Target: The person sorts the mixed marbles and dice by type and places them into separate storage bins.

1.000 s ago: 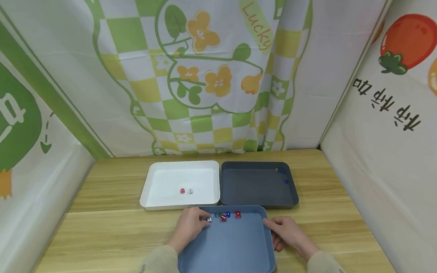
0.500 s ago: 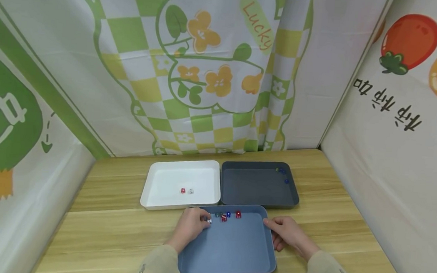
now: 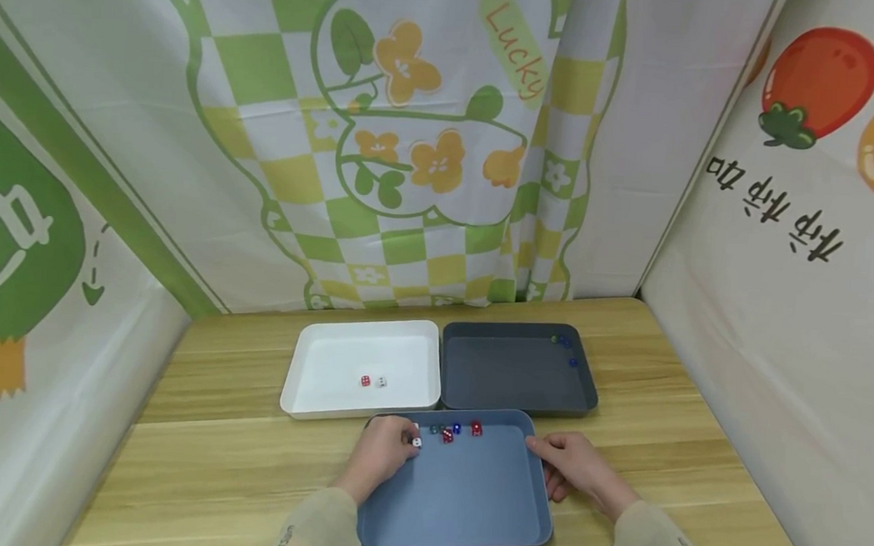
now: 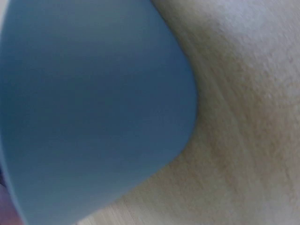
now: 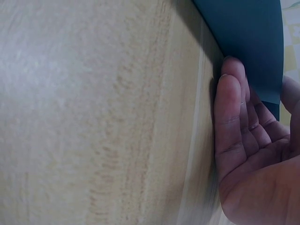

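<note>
A blue tray (image 3: 468, 500) lies nearest the person, its side wall (image 4: 98, 103) filling much of the left wrist view. Over its far left corner my left hand (image 3: 383, 452) reaches in and pinches a white die (image 3: 416, 443) between thumb and fingers. Another pale die partly shows just behind those fingertips. My right hand (image 3: 575, 463) grips the tray's right rim, thumb on top and fingers (image 5: 229, 103) against the outside wall near the table. Along the far wall sit a red die (image 3: 447, 436), another red die (image 3: 476, 428), a blue die (image 3: 457, 429) and small greenish pieces (image 3: 437, 429).
Behind stands a white tray (image 3: 303, 369) with a red die (image 3: 365, 380) and a white die (image 3: 381, 381). Beside it, a dark grey tray (image 3: 506, 377) has several small blue and yellowish pieces (image 3: 564, 342) at its far right. A curtain and walls close in the wooden table (image 3: 194, 442).
The white die at my left fingertips has shifted and turned slightly, and a second pale die now shows behind them. My right hand stays on the rim.
</note>
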The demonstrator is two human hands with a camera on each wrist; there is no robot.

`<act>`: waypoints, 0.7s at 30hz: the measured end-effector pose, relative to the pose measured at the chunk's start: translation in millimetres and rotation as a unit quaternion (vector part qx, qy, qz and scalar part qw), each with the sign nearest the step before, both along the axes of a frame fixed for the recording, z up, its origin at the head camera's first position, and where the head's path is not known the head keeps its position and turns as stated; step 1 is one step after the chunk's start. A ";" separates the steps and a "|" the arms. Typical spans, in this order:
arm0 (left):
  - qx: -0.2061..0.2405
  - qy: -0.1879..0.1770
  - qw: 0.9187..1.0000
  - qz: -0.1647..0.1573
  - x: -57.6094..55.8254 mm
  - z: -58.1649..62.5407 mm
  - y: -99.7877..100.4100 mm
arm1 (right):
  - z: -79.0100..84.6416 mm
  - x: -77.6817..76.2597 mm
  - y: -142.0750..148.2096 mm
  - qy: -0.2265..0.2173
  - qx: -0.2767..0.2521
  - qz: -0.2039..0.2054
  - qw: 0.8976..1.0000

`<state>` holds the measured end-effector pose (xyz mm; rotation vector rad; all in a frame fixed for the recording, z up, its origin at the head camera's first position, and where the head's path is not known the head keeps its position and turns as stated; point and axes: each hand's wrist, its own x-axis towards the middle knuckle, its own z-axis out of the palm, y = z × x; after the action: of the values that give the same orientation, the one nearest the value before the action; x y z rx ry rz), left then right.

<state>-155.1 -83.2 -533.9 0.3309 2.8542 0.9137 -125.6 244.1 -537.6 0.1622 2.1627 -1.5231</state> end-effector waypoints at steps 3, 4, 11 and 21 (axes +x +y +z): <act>-0.011 -0.014 1.000 0.006 0.0 0.3 0.9 | 1.5 0.7 -0.3 0.000 -0.005 0.001 1.000; -0.012 -0.018 1.000 0.008 0.1 0.4 1.2 | 1.8 0.8 -0.3 0.000 -0.007 0.001 1.000; 0.000 -0.009 1.000 0.000 1.5 2.1 0.0 | 1.0 0.7 -0.5 0.000 -0.007 -0.003 1.000; 0.077 -0.008 0.997 0.000 3.2 7.8 -10.0 | 0.4 0.1 -0.6 -0.002 -0.004 0.000 1.000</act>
<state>-151.9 -93.2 -526.1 0.3366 2.7758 1.1333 -125.5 243.5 -537.3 0.1627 2.1543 -1.5306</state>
